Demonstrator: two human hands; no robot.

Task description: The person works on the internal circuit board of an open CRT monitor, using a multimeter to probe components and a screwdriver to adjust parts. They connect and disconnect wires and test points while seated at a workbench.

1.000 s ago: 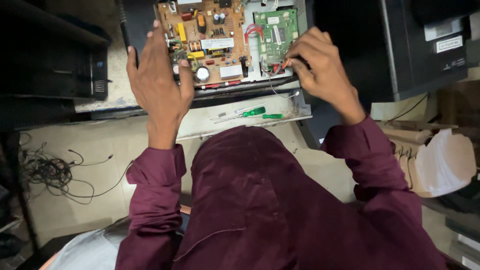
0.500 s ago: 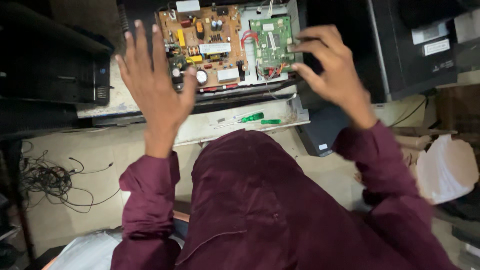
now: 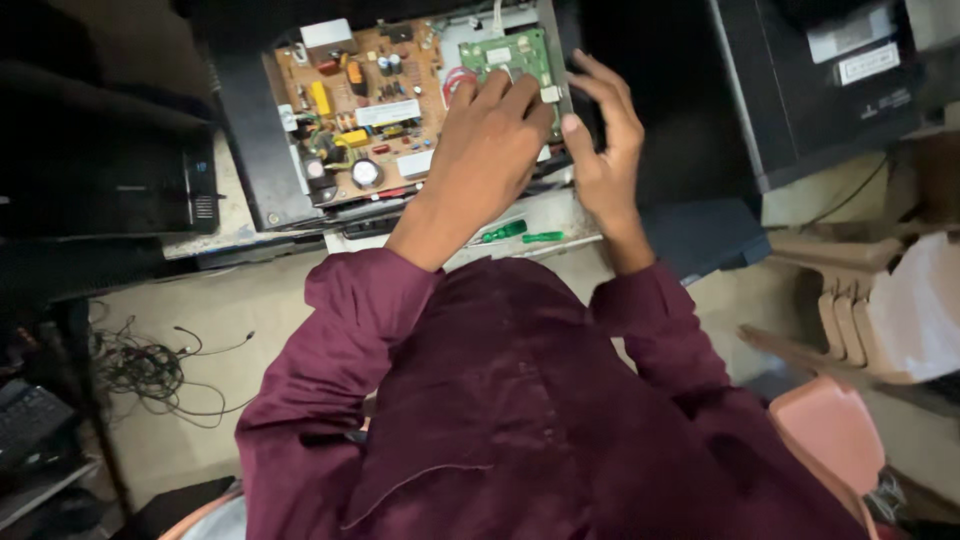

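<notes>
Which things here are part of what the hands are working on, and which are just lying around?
In hand:
- green board, under the left hand
- brown board beside it
- black casing holding both boards
- right hand at the casing's edge

Lying about:
- green screwdrivers
- cables on the floor
- stacked chairs
- keyboard

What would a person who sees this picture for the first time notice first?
The eye goes first to the opened black device with its brown circuit board full of small parts and a small green circuit board at the top centre. The left hand lies over the green board, while the right hand touches the device's edge beside it. Just below, two green-handled screwdrivers lie on a pale ledge.
</notes>
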